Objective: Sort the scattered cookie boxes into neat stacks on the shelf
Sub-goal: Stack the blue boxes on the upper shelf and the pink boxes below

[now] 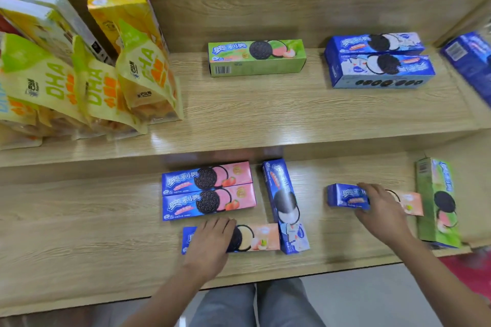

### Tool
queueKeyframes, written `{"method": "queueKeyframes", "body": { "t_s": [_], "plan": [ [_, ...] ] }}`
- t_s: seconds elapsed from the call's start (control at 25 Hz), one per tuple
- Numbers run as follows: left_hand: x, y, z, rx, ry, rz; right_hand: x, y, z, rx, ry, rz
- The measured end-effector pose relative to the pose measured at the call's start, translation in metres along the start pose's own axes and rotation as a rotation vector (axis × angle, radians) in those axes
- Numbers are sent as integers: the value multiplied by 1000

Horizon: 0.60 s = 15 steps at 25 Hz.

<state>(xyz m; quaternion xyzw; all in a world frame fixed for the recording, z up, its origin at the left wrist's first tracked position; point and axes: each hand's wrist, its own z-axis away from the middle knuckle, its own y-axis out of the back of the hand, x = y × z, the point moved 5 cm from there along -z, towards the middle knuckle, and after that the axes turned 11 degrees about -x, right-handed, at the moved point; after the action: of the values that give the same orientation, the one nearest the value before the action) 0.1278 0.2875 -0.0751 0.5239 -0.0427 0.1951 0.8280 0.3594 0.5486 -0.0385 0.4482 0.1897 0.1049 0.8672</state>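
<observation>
Looking down in the head view: left hand is lying flat, fingers spread, on a blue-and-peach cookie box at lower centre, no wrap visible. Right hand is curling around a matching box at lower right, apparently gripping. Both boxes are running left-right, parallel to the strawberry pair sitting just above the left hand, which is nearer that pair. A blue box is lying crosswise between them.
</observation>
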Motion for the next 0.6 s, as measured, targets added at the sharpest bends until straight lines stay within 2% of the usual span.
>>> {"method": "queueKeyframes", "body": {
  "t_s": [0.12, 0.24, 0.44, 0.6],
  "plan": [
    [1, 3, 2, -48, 17, 19, -41, -37, 14, -112, 44, -85],
    [-1, 7, 14, -33, 18, 75, -91, -75, 16, -196, -7, -144],
    [-13, 8, 40, -30, 61, 172, -129, -94, 7, -86, -161, -132],
    [-17, 18, 46, -24, 65, 197, -122, -90, 7, -24, -150, -147]
  ]
}}
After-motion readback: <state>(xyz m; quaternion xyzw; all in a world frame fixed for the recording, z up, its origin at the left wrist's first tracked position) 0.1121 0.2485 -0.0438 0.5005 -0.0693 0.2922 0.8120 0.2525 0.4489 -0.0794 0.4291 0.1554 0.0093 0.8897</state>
